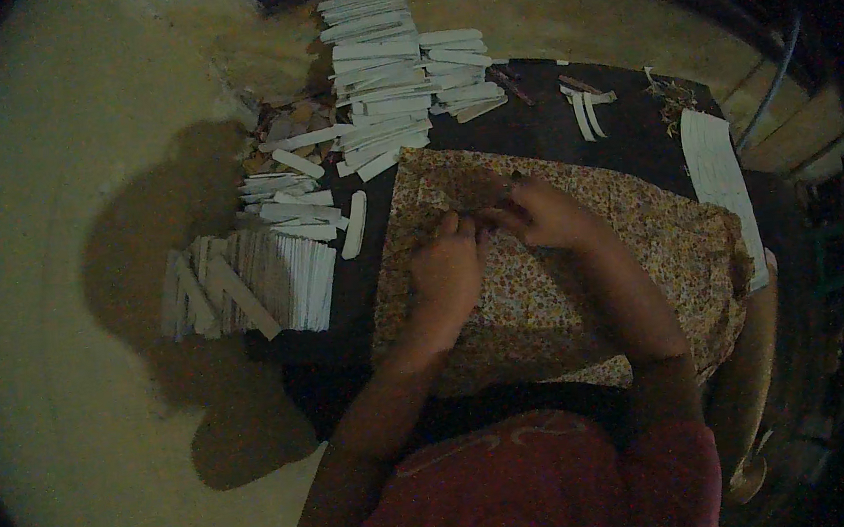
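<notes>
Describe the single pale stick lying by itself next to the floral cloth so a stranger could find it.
Start at the floral cloth under both hands. Just off its upper left edge, on the dark mat, lies one pale flat stick. It lies alone and nearly upright, unlike the stacked sticks to its left.

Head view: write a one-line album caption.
Both hands, left hand and right hand, pinch floral fabric beside stacked white strips.

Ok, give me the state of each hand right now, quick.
Left hand: fingers curled, resting on the floral patterned fabric; a firm grip cannot be told.
Right hand: fingers pinched on the same fabric near its top edge.
</notes>
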Demonstrator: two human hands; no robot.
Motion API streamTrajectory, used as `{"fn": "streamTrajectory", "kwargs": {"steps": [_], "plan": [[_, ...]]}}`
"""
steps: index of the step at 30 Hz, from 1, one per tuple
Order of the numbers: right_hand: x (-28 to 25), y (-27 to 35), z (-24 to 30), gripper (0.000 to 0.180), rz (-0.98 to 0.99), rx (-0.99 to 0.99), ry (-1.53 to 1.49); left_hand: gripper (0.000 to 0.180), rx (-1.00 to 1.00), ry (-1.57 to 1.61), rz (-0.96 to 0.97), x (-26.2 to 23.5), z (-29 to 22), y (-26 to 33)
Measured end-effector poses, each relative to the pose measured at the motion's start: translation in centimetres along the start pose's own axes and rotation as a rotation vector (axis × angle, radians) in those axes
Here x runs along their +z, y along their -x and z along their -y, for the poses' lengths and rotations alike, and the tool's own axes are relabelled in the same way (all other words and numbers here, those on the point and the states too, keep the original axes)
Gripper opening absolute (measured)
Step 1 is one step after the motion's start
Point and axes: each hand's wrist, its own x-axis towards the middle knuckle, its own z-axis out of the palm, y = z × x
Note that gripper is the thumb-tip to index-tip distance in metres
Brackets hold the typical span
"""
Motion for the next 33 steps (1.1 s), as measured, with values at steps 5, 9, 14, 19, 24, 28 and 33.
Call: {"fn": "streamTrajectory", "kwargs": {"steps": [5, 9, 14, 19, 24, 28, 33], "plan": [[1.0, 0.2, -1.3, 0.03, -0.036, -0.025, -0.013, 0.025, -0.03, 0.019, 0.048, 0.0, -0.5, -0.1], [0.5, 0.1, -0.2, 0.028, -0.06, -0.061, -0.041, 0.027, -0.037, -0.02, 0.093, -0.4, -0.4, -0.2], [0.5, 1.3, -0.9, 0.025, -0.054, -0.02, -0.021, 0.028, -0.036, 0.032, 0.064, -0.5, -0.6, -0.2], [0.2, 1.4, -0.1, 0.022, -0.052, 0.036, -0.073, 0.029, -0.056, 0.066, 0.074, -0.7, -0.4, -0.2], [0.2, 1.7, -0.5, 0.021, -0.09, -0.06, -0.052, 0.026, -0.053, 0.004, 0.081, -0.8, -0.7, -0.2], [0.1, 1.8, 0.0, 0.021, -0.077, -0.012, -0.039, 0.026, -0.066, 0.035, 0.075, -0.4, -0.5, -0.2], [-0.1, 2.0, 0.0, 0.028, 0.043, 0.143, -0.144, 0.026, -0.055, 0.022, 0.093, -0.8, -0.6, -0.3]]}}
